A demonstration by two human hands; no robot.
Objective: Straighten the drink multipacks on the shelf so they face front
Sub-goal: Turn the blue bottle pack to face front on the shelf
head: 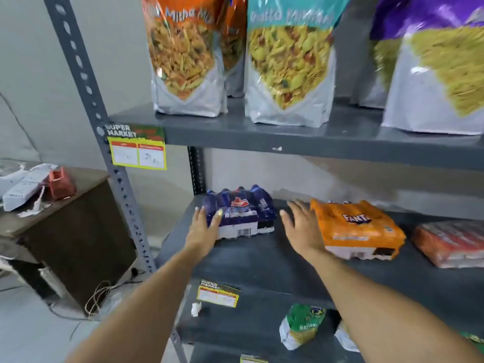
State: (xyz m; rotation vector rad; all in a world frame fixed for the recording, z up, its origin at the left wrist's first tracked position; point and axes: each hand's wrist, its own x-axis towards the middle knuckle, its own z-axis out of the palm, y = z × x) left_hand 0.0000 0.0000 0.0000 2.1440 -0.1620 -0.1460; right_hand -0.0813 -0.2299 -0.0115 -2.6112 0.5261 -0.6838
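Note:
A dark blue drink multipack (245, 212) lies at the left end of the grey middle shelf (262, 260). My left hand (205, 226) rests flat against its left side, fingers spread, gripping nothing. An orange Fanta multipack (358, 229) lies to the right, turned at a slant. My right hand (301, 226) hovers open in the gap between the two packs, close to the orange pack's left end. A red-orange multipack (450, 242) sits at the far right, partly cut off by the frame edge.
Large snack bags (288, 61) stand on the upper shelf (301, 142). A perforated upright post (115, 163) carries a yellow price tag (138, 153). Green packets (301, 326) lie on the lower shelf. A brown cabinet (78, 237) with papers stands at left.

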